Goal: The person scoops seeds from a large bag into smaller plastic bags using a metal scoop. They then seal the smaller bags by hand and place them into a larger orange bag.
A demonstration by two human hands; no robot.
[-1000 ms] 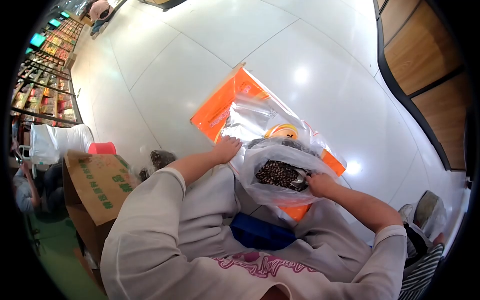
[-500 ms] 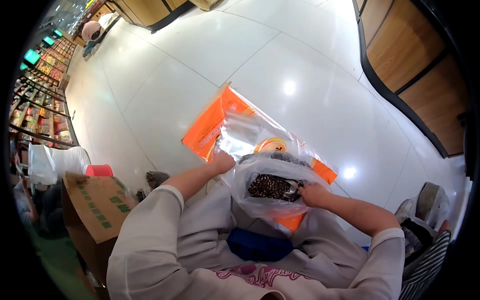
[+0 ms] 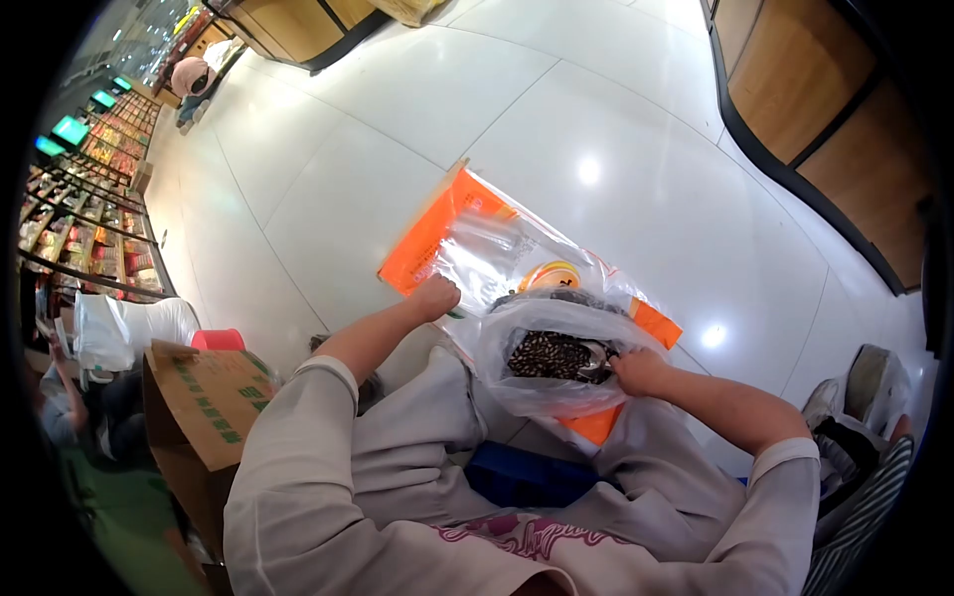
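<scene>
An orange and white box lies on the floor between my knees, with clear shiny plastic packaging on it. My left hand is closed at the near left edge of that packaging; what its fingers grip is too small to tell. A translucent plastic bag with dark, pale-speckled contents sits open on the near part of the box. My right hand is closed at the bag's right side, beside a shiny piece at the contents, and its fingertips are partly hidden.
A cardboard box stands at the left, near a red container and a white bag. A dark blue object lies between my legs. People are at the left, far back and right edge. Wooden cabinets stand at the right.
The view has shifted slightly, so most things appear a little further right. Both hands stay closed in about the same places on the packaging and bag.
</scene>
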